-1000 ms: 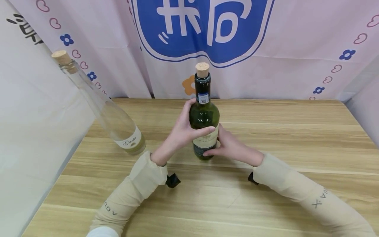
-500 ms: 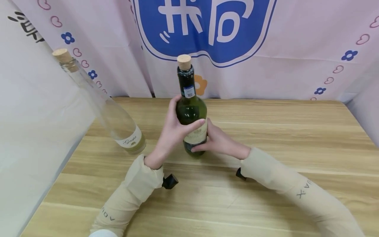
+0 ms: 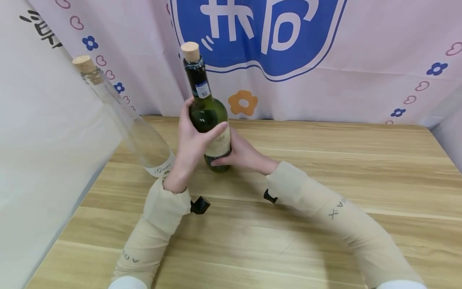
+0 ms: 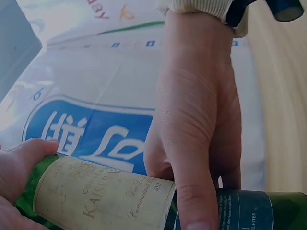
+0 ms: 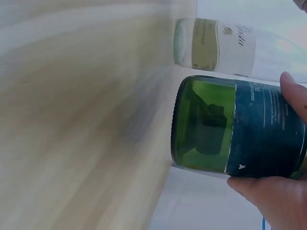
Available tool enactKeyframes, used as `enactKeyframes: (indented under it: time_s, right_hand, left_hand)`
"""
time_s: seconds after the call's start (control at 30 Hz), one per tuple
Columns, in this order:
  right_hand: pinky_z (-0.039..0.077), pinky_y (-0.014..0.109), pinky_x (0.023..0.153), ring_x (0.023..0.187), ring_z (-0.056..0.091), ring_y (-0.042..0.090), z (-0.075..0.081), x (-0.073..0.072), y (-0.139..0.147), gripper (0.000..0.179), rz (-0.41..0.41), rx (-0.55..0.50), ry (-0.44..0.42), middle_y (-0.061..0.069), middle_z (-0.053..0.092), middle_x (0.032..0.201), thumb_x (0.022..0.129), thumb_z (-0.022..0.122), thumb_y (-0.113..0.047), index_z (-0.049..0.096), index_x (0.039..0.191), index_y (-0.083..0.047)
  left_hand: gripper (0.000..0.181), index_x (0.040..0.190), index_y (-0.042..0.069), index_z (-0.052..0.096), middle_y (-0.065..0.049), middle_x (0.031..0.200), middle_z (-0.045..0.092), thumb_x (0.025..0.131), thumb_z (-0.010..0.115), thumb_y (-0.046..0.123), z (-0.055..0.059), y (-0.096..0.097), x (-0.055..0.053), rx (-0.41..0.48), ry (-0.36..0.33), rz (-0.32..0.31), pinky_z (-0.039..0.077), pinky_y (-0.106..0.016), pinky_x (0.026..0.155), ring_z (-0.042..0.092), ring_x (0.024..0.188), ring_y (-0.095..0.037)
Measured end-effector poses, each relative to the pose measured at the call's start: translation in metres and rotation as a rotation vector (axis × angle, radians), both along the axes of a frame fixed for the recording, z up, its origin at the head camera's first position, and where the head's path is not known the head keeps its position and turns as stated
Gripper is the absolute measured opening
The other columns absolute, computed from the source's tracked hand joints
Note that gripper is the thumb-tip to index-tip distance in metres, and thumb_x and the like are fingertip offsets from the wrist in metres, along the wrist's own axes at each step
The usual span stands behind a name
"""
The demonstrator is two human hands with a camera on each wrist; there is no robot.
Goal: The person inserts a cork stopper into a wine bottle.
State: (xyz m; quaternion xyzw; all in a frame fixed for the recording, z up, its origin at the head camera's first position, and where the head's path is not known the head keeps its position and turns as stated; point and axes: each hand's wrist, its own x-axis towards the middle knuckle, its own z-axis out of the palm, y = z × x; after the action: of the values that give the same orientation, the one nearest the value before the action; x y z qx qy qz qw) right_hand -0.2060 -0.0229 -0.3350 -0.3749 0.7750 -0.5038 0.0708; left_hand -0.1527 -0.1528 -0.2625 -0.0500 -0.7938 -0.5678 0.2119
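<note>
A green wine bottle [image 3: 210, 112] with a cream label and a cork in its neck is held by both hands. My left hand [image 3: 193, 144] grips it around the shoulder, thumb across the front. Lower down, my right hand [image 3: 245, 154] holds the body near the dark lower label, its thumb in front. In the right wrist view the bottle's base [image 5: 204, 124] is visible; whether it touches the table I cannot tell. Just left of my left hand stands a tall clear bottle [image 3: 138, 138], corked, with a white label; my left wrist partly covers its base.
The wood-grain table [image 3: 325, 160] extends to both sides and forward of the arms. Behind it hangs a pink-white curtain [image 3: 325, 96] with a blue emblem. A white wall [image 3: 47, 128] borders the left side.
Both hands have carried the green bottle leftward and farther back, closer to the clear bottle. Its neck leans more to the left in view. The grip looks the same, and the view has shifted slightly.
</note>
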Motion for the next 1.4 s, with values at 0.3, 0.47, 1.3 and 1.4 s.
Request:
enactKeyframes:
  time_s: [0.3, 0.47, 1.3, 1.4]
  right_hand:
    - [0.039, 0.023, 0.093, 0.106, 0.05, 0.013, 0.013, -0.02, -0.03, 0.079, 0.021, -0.028, -0.049, 0.004, 0.049, 0.12, 0.07, 0.079, -0.018, 0.029, 0.13, -0.007]
    - [0.037, 0.022, 0.095, 0.112, 0.046, 0.012, 0.011, -0.029, -0.045, 0.079, -0.001, -0.028, -0.089, 0.004, 0.044, 0.125, 0.074, 0.076, -0.017, 0.026, 0.134, -0.008]
    - [0.034, 0.025, 0.099, 0.118, 0.042, 0.023, -0.021, -0.038, -0.091, 0.067, -0.12, 0.044, -0.144, 0.017, 0.039, 0.13, 0.084, 0.064, -0.008, 0.021, 0.135, 0.003]
    - [0.033, 0.026, 0.101, 0.12, 0.042, 0.023, -0.022, -0.039, -0.09, 0.065, -0.119, 0.088, -0.134, 0.017, 0.039, 0.131, 0.085, 0.062, -0.007, 0.022, 0.135, 0.003]
  left_hand:
    - [0.078, 0.133, 0.008, 0.031, -0.008, 0.127, 0.045, 0.072, 0.077, 0.024, 0.015, -0.019, -0.021, 0.007, 0.0, 0.142, 0.039, -0.031, 0.091, 0.047, 0.109, -0.017]
    - [0.079, 0.133, 0.008, 0.031, -0.007, 0.129, 0.044, 0.072, 0.077, 0.026, 0.013, -0.026, -0.033, -0.004, 0.015, 0.203, 0.037, -0.028, 0.093, 0.045, 0.111, -0.016]
    - [0.083, 0.135, 0.008, 0.027, -0.006, 0.135, 0.036, 0.071, 0.077, 0.026, -0.023, -0.05, -0.065, 0.049, -0.043, 0.394, 0.029, -0.022, 0.099, 0.037, 0.12, -0.014]
    - [0.084, 0.136, 0.008, 0.027, -0.005, 0.136, 0.034, 0.072, 0.077, 0.027, -0.025, -0.052, -0.067, 0.054, -0.046, 0.403, 0.028, -0.022, 0.099, 0.036, 0.121, -0.016]
